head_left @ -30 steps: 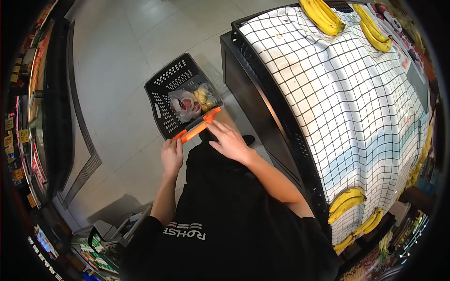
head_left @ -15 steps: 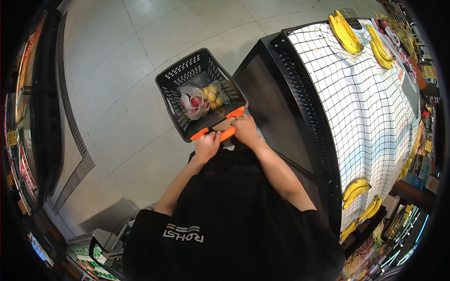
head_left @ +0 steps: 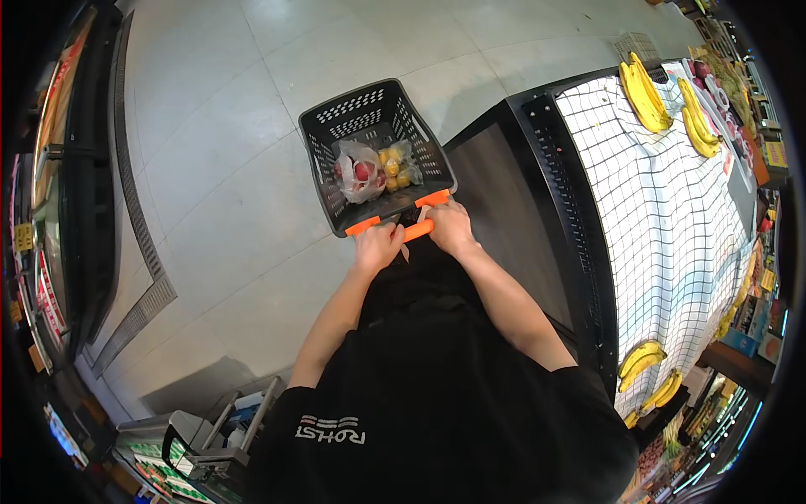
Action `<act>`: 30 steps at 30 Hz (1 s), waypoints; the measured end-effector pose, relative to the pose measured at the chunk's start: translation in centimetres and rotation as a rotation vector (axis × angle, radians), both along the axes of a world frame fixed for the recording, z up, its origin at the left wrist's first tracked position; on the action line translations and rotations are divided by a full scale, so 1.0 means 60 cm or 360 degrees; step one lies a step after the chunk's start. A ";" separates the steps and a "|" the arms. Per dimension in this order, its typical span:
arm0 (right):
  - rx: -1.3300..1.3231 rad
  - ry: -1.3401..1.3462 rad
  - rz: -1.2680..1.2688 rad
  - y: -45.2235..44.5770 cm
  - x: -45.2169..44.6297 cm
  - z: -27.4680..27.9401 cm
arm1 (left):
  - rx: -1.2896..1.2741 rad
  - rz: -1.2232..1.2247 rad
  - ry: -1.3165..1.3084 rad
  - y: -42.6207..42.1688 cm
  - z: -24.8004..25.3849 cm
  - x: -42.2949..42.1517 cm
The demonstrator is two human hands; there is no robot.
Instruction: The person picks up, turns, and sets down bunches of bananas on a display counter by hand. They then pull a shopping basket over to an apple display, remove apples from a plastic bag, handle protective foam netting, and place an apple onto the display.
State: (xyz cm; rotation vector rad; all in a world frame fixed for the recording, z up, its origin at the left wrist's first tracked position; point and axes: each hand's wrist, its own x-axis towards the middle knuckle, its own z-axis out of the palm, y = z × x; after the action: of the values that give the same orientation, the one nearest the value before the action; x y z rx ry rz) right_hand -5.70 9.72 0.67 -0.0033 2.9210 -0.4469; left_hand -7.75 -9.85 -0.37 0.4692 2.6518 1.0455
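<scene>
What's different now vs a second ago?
Left hand and right hand went from loose contact to closed around the orange handle. Basket and checked cloth both shifted right in view, so the camera likely moved too. Nothing let go. Unchanged: bag of red fruit and bag of yellow fruit inside the basket.

Both bare arms reach forward and down from the body, angling inward so that the hands come near each other without touching. The left arm slants to the right, its forearm fairly straight into the wrist. The left hand is closed, back up, with the fingers curled in a grip. The right arm slants to the left, its elbow lightly bent. The right hand sits slightly farther forward, also closed, its back upward.
</scene>
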 end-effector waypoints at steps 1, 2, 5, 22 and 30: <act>-0.0004 0.0002 0.0002 -0.002 -0.012 0.000 | -0.0014 -0.0015 -0.0008 -0.003 0.000 -0.015; -0.0010 0.0015 -0.0011 -0.006 -0.024 -0.001 | -0.0028 -0.0030 -0.0016 -0.006 -0.001 -0.030; 0.0003 -0.0004 -0.0016 -0.016 -0.065 -0.003 | -0.0051 -0.0053 -0.0080 -0.018 0.003 -0.077; -0.0316 -0.0184 0.0203 -0.037 -0.338 -0.017 | -0.0198 0.0026 0.0109 -0.057 -0.002 -0.394; -0.0563 0.0034 0.0160 -0.042 -0.422 -0.025 | -0.0260 -0.0083 0.0169 -0.052 0.024 -0.512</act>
State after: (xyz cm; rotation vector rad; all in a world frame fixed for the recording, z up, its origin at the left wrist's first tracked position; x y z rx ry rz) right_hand -31.01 7.18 -0.81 -0.2029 2.8038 -0.9418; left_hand -38.44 -12.95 1.05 0.5698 2.7727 0.8015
